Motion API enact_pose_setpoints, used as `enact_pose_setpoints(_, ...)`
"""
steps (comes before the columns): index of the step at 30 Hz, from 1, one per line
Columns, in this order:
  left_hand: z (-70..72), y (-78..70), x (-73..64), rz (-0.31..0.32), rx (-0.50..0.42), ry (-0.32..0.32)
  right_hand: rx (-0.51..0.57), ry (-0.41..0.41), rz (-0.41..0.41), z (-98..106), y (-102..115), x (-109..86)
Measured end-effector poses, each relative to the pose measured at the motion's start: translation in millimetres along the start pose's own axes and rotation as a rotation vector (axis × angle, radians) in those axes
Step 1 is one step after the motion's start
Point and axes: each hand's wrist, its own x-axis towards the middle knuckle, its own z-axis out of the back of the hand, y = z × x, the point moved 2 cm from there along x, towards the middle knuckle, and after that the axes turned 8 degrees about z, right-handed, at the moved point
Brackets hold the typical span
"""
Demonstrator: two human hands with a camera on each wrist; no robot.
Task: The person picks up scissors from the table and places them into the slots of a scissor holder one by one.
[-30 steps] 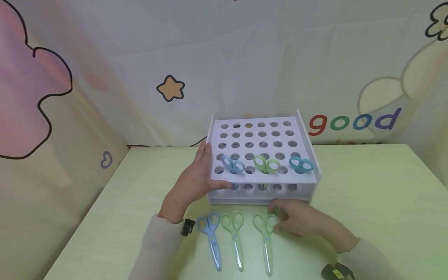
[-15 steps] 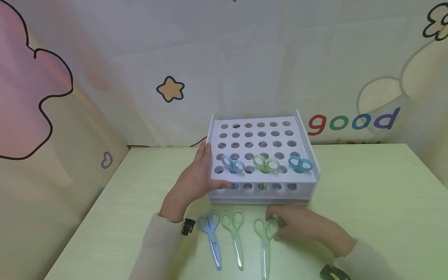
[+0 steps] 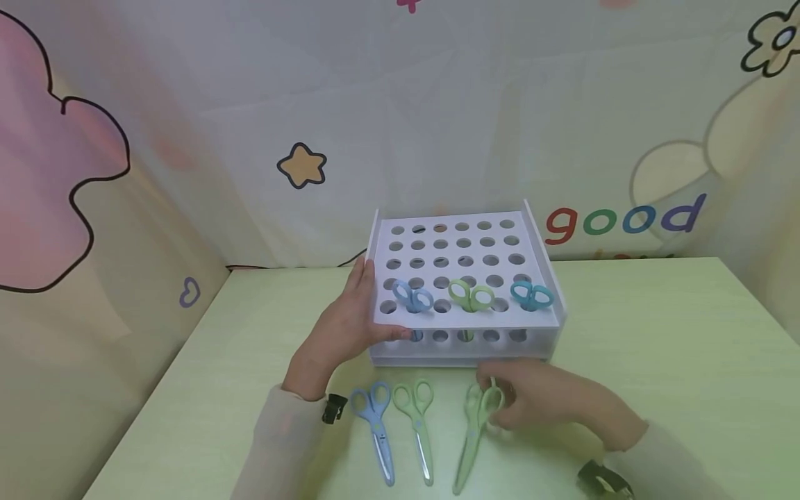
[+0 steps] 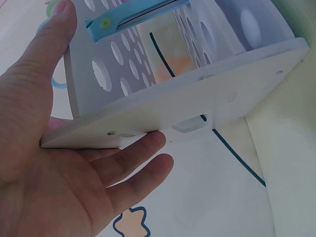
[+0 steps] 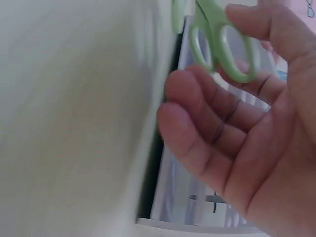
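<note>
A white rack [image 3: 455,321] with rows of round holes stands on the table. My left hand [image 3: 340,326] holds its left side panel, thumb over the front edge and fingers along the outside. Light blue scissors [image 3: 413,298], green scissors [image 3: 471,298] and teal scissors [image 3: 531,297] sit in the front holes, handles up. In front of the rack, my right hand [image 3: 546,396] pinches another pair of green scissors [image 3: 473,434] by a handle loop, also clear in the right wrist view. Blue scissors [image 3: 378,427] and further green scissors [image 3: 419,417] lie to its left.
The pale green table [image 3: 656,347] stretches to both sides of the rack. A printed cloth [image 3: 406,125] hangs behind it, close to the rack's back. A thin dark cord [image 3: 250,267] runs along the table's far edge.
My right hand has taken the right-hand green scissors by a handle loop. They slid toward me, then turned so the blades point lower left. The left hand stays on the rack.
</note>
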Motion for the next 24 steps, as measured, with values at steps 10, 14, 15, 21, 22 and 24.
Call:
enact_pose_setpoints(10, 0.2, -0.1, 0.4, -0.002, 0.01, -0.002, 0.059, -0.075, 0.034, 19, 13, -5.4)
enact_pose_setpoints(14, -0.6, 0.5, 0.7, 0.007, 0.006, 0.003, 0.126, -0.068, 0.007, 26, 20, -8.6)
enact_pose_setpoints(15, -0.8, 0.5, 0.7, 0.011, 0.005, 0.004, 0.148, -0.064, -0.002, 28, 22, -9.5)
enact_pose_setpoints(21, -1.2, 0.6, 0.7, 0.017, 0.008, 0.011, 0.186, -0.114, 0.051, 39, 32, -14.1)
enact_pose_setpoints(22, -1.1, 0.5, 0.8, 0.017, 0.01, 0.012, 0.185, -0.129, 0.069, 41, 33, -15.1)
enact_pose_setpoints(24, -0.8, 0.1, 1.0, 0.016, 0.011, 0.013, 0.193, -0.153, 0.087, 45, 35, -17.0)
